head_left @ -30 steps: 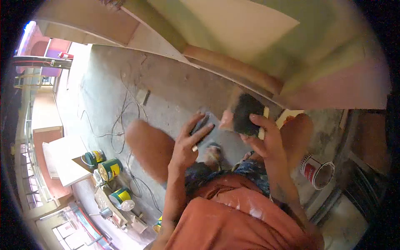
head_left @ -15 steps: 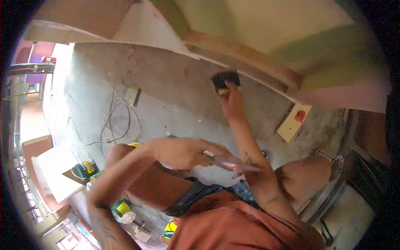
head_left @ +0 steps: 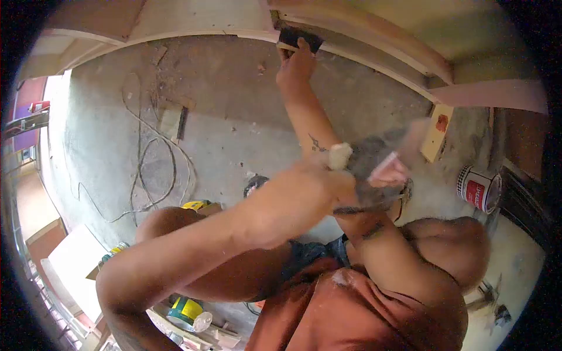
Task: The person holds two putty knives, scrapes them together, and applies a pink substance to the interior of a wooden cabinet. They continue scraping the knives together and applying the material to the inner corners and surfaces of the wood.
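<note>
Your right hand point(head_left: 295, 64) presses the dark pad point(head_left: 299, 37) against the board edge point(head_left: 363, 44), fingers closed over it. I judge this a rubbing pass, which calls for steady pressure along the edge. Your left hand point(head_left: 293, 202) grips a blurred flat tool point(head_left: 374, 167). The contents of 2 floor containers are hidden: the red-and-white can point(head_left: 479, 188) and the green tin point(head_left: 186, 310).

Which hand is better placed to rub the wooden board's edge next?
Right. The right hand holds the dark pad against the board edge; the left hand is far lower, gripping a blurred tool.
</note>
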